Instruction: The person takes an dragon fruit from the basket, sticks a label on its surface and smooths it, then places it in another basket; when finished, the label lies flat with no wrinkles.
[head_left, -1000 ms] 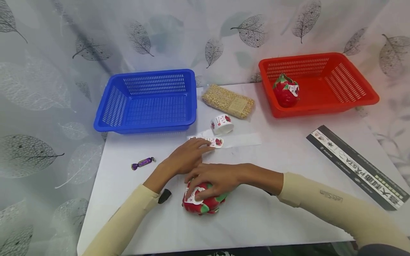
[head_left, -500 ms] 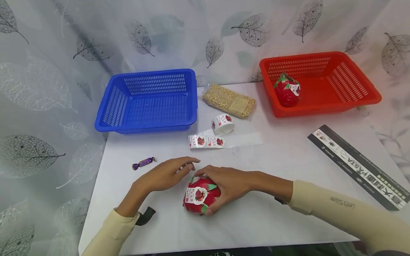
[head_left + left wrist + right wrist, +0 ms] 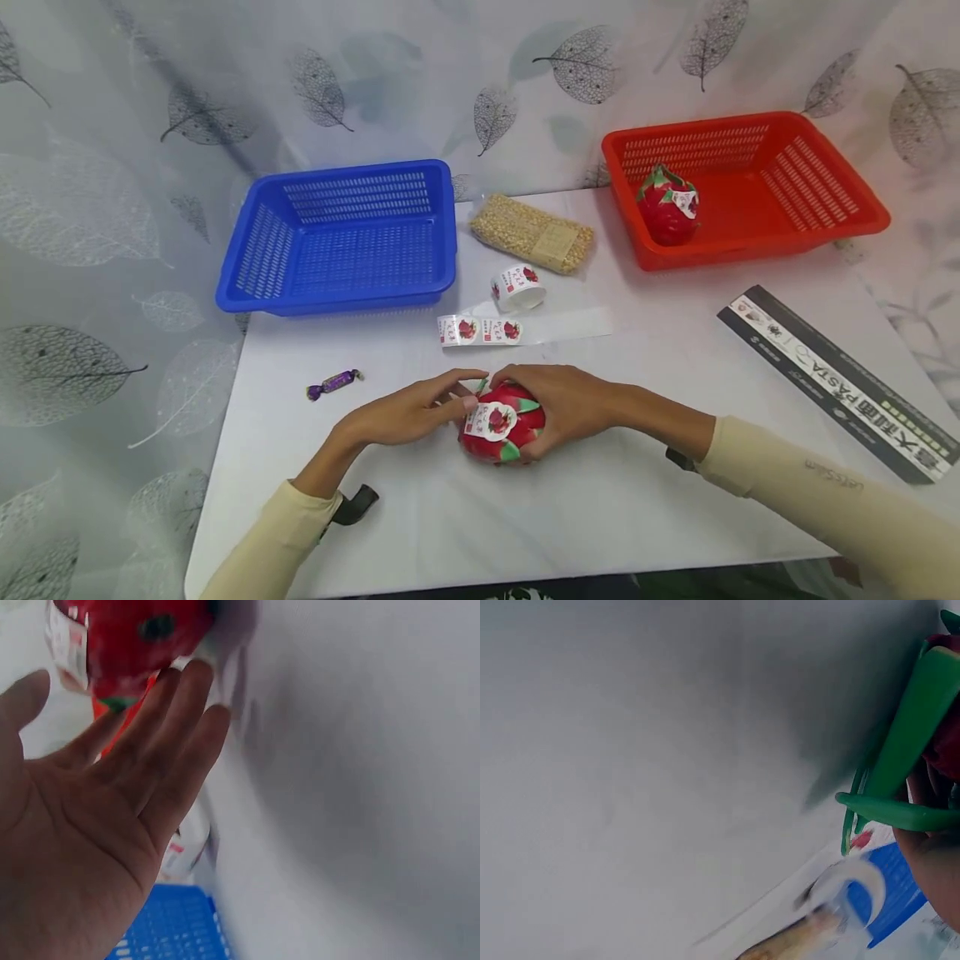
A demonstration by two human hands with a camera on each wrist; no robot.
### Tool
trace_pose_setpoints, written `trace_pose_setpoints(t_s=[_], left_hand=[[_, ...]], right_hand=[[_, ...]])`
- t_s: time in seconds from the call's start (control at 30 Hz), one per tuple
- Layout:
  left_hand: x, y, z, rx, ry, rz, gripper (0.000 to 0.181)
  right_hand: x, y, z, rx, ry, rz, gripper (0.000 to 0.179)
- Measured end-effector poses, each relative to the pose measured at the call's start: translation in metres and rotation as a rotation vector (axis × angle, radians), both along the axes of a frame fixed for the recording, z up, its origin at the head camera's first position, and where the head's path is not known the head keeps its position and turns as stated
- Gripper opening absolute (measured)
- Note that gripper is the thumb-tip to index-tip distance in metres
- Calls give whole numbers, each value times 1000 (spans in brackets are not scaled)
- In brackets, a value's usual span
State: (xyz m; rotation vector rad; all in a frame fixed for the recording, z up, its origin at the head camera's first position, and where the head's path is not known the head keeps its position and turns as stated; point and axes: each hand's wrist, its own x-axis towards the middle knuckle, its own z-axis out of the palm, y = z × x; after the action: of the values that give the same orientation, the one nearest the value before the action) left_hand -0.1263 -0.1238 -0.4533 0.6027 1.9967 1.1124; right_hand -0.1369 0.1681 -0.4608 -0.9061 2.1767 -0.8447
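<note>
A red dragon fruit (image 3: 517, 427) with green scales and a white printed sticker (image 3: 491, 421) is in the middle of the head view. My right hand (image 3: 573, 408) grips it from the right, fingers over the far side and thumb at the near side. On its left is my left hand (image 3: 408, 411), thumb tip right at the sticker's edge. The left wrist view shows that hand's fingers (image 3: 161, 746) nearly straight, with the fruit (image 3: 142, 637) beyond their tips. Long green scales (image 3: 911, 727) fill the right edge of the right wrist view.
Behind are a blue basket (image 3: 337, 304), a red basket (image 3: 757, 252) with another stickered dragon fruit (image 3: 666, 208), and a bag of yellow grains (image 3: 528, 233). A sticker roll (image 3: 517, 287) trails a strip (image 3: 480, 331). A purple-wrapped candy (image 3: 333, 384) lies left, a pasta box (image 3: 836, 379) right.
My left hand has drawn back from the sticker strip to the fruit's left side. The right hand has shifted its hold to the fruit's right side and moved it slightly right and away from me.
</note>
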Motion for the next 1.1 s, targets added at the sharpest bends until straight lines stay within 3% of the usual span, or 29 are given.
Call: trace_pose_setpoints(t_s=[0.2,0.37,0.47,0.67,0.93,1.1], left_hand=[[-8,26,-10,44,32,47,57],[-8,38,-22,78,2,66,59],[-6,41,-27,105,-5,80,58],[-4,45,-31,148,-3,89,56],[-4,43,-34,175,-2,86,53],[-3,42,-34,165,-41,70,59]], right_hand=[[-16,21,1,-10,-40,-70,94],[-19,25,1,-109,-189,-67,89],[-20,24,0,-153,-245,-76,77],[-19,21,-2,-143,-210,-99,56],[-22,19,-2,-134,-219,-90,56],[-22,19,-1,-112,-193,-95,57]])
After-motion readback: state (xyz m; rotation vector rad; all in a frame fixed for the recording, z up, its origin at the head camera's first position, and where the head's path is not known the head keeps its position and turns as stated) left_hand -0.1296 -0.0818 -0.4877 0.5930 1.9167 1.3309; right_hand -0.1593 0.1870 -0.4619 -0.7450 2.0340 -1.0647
